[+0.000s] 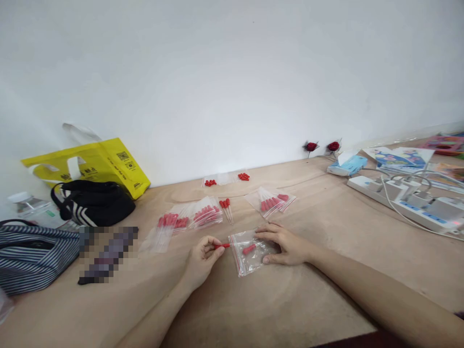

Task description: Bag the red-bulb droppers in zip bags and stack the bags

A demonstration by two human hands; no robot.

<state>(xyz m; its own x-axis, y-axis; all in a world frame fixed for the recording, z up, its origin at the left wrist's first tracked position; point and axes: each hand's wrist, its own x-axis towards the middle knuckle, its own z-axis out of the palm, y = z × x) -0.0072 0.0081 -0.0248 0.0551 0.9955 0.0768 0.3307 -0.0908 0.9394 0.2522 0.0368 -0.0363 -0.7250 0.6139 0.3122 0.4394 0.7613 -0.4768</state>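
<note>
My left hand (pixel 202 258) pinches a small red-bulbed dropper (pixel 222 245) by its red end, with the tip at the mouth of a clear zip bag (pixel 247 257) lying on the wooden table (pixel 326 232). One red dropper (pixel 249 249) lies inside that bag. My right hand (pixel 284 244) rests flat on the bag's right side, holding it down. Just beyond lie several filled bags of red droppers (pixel 205 215) and another filled bag (pixel 271 202). Loose droppers (pixel 226 207) lie between them.
Red caps (pixel 210 182) and more red caps (pixel 244 177) sit near the wall. At left are a yellow bag (pixel 108 162), a black striped bag (pixel 94 203) and a striped pouch (pixel 32 258). Power strips (pixel 409 200) with cables, a tissue pack (pixel 348 165) and papers lie at right.
</note>
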